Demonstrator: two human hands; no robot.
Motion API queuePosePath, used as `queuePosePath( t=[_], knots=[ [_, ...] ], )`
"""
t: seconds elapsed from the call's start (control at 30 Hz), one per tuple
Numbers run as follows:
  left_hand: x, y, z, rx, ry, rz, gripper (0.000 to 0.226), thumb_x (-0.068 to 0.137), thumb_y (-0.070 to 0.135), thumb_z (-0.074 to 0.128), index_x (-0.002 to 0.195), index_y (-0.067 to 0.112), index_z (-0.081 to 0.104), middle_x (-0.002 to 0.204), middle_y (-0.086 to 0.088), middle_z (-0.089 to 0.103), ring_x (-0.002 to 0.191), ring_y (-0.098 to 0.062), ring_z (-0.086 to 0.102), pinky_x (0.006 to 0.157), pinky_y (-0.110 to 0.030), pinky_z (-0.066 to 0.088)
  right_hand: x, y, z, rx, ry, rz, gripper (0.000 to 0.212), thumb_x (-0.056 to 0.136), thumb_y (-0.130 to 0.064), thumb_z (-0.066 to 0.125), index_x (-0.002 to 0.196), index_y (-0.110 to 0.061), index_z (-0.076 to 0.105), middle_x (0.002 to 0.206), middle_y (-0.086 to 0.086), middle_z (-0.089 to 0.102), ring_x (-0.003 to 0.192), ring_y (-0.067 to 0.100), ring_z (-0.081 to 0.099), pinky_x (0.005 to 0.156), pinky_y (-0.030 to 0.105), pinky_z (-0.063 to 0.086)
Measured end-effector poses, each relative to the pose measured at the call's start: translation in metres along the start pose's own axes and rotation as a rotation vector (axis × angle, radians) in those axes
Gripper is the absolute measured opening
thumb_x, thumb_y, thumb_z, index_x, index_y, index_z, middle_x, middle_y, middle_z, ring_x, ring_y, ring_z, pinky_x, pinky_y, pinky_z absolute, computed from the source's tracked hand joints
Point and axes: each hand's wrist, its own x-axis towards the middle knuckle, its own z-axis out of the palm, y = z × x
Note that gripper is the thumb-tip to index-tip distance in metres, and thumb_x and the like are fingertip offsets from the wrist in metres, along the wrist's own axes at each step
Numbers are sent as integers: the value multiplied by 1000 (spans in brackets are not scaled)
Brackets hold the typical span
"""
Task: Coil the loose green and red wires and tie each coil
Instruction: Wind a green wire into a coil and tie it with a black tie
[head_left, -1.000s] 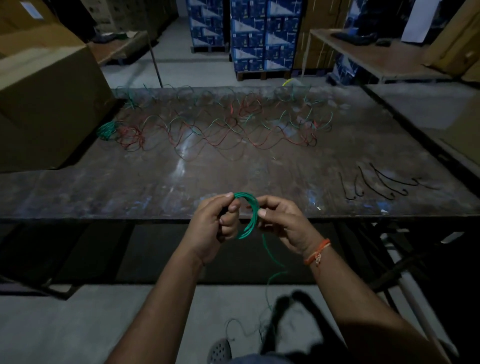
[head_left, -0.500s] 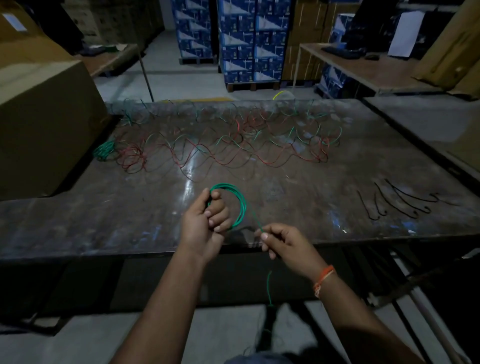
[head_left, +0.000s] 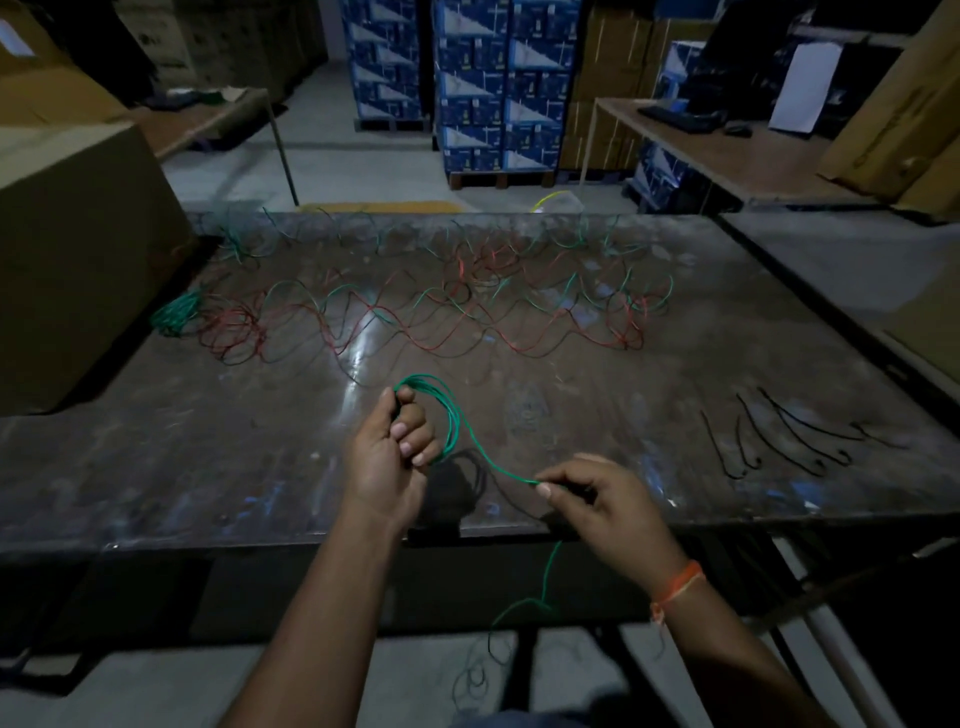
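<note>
My left hand (head_left: 390, 457) grips a small green wire coil (head_left: 448, 415) of several loops above the near part of the table. A single green strand (head_left: 493, 465) runs from the coil to my right hand (head_left: 602, 499), which pinches it between thumb and fingers. The strand's tail (head_left: 545, 582) hangs over the table's front edge toward the floor. Loose green and red wires (head_left: 467, 312) sprawl in waves across the far half of the table. A finished green coil (head_left: 174, 314) and a red bundle (head_left: 234, 335) lie at the far left.
The dark worn table (head_left: 156, 467) carries several black ties (head_left: 789, 436) at the right. A large cardboard box (head_left: 67, 260) stands at its left. Behind are stacked blue cartons (head_left: 488, 88) and a wooden desk (head_left: 727, 150).
My right hand has slid out to the right along the green strand, away from the coil. Both hands and the coil now sit further over the table.
</note>
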Motion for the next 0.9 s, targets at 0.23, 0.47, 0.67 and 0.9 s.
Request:
queuePosePath(
  t=[0.23, 0.47, 0.67, 0.9],
  knots=[
    [1, -33, 26, 371, 31, 218, 30, 110, 23, 32, 91, 9, 50, 56, -3, 52, 45, -12, 48, 46, -22, 45, 24, -25, -15, -58, -129, -233, 9, 93, -25, 69, 93, -20, 77, 77, -15, 57, 74, 3, 56, 66, 19, 41],
    [-6, -41, 33, 679, -52, 311, 29, 110, 23, 31, 95, 6, 48, 61, -4, 61, 51, -12, 54, 50, -23, 45, 42, -50, -21, -136, -169, -358, 14, 88, -18, 72, 102, -16, 74, 88, -3, 65, 82, 5, 55, 76, 13, 39],
    [-2, -43, 23, 995, -34, 497, 26, 108, 25, 41, 93, 14, 59, 62, 2, 53, 55, -12, 48, 50, -26, 41, 52, -65, -32, -109, -298, -344, 36, 78, 3, 66, 109, -16, 68, 102, -4, 68, 94, 5, 61, 84, 4, 39],
    [-2, -43, 20, 997, -37, 490, 33, 103, 41, 44, 96, 15, 63, 58, 3, 50, 52, -14, 45, 52, -28, 36, 64, -64, -43, -221, -96, -402, 19, 76, -3, 70, 89, -16, 68, 85, -3, 61, 79, 11, 55, 71, 22, 42]
  ],
)
